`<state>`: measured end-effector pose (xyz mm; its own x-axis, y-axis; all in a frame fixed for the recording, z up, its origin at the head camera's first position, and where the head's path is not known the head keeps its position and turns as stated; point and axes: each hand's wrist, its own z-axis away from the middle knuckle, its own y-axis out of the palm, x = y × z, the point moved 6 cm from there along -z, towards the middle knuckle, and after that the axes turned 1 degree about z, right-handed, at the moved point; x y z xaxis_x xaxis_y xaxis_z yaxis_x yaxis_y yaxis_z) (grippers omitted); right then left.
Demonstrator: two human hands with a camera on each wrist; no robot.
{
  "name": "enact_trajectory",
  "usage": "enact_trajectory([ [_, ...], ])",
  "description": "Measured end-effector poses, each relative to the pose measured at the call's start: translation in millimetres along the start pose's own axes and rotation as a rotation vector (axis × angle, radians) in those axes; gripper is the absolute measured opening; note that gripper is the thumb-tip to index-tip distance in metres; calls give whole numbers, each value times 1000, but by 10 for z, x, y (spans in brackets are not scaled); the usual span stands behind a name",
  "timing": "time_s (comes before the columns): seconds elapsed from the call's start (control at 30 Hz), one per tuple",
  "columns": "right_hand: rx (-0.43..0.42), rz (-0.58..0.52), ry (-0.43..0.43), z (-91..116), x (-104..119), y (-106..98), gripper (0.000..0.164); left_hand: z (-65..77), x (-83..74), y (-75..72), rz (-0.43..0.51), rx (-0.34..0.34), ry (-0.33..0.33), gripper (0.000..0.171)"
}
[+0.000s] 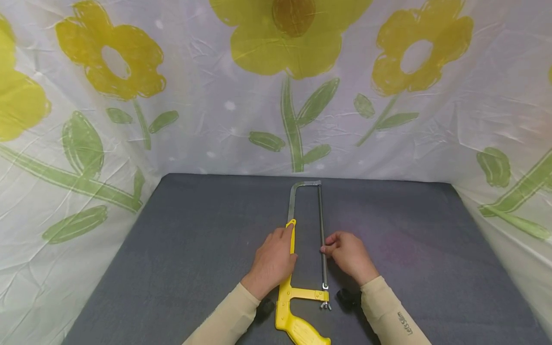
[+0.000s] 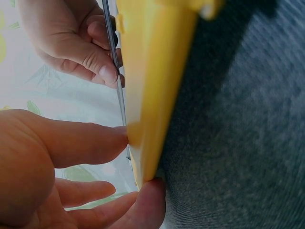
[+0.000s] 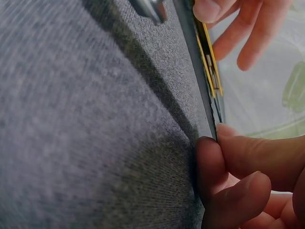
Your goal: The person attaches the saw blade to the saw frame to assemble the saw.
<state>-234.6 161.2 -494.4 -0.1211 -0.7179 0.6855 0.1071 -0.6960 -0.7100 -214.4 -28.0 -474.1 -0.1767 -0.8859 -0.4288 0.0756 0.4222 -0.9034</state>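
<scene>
A hacksaw (image 1: 284,302) with a yellow handle and frame and a grey metal bow lies along the dark cloth, its handle toward me. My left hand (image 1: 273,261) grips the yellow frame bar on the left side, thumb and fingers on opposite faces of it in the left wrist view. On the other side, my right hand (image 1: 348,254) pinches the thin hacksaw blade (image 1: 322,225) between thumb and forefinger, below its middle. The blade runs straight from the bow's far tip to the near post. A wing nut (image 1: 325,305) sits at the near end of the frame.
Dark grey cloth (image 1: 194,239) covers the table. White sheeting with yellow flowers (image 1: 291,115) hangs behind and at both sides. Dark objects (image 1: 346,298) show under the right wrist and beside the left one.
</scene>
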Motion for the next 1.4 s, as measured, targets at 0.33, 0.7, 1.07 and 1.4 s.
enact_trajectory([
  [0.33, 11, -4, 5, 3, 9, 10, 18, -7, -2, -8, -1, -8, 22, 74],
  [0.7, 36, -2, 21, -15, 7, -9, 19, -27, 3, -12, -3, -1, 23, 73],
  [1.07, 20, 34, 12, -4, 24, -22, 20, -31, 5, -13, 1, 16, 8, 73],
  [1.4, 41, 45, 13, 42, 15, -32, 17, -21, 18, 2, 15, 22, 14, 73],
])
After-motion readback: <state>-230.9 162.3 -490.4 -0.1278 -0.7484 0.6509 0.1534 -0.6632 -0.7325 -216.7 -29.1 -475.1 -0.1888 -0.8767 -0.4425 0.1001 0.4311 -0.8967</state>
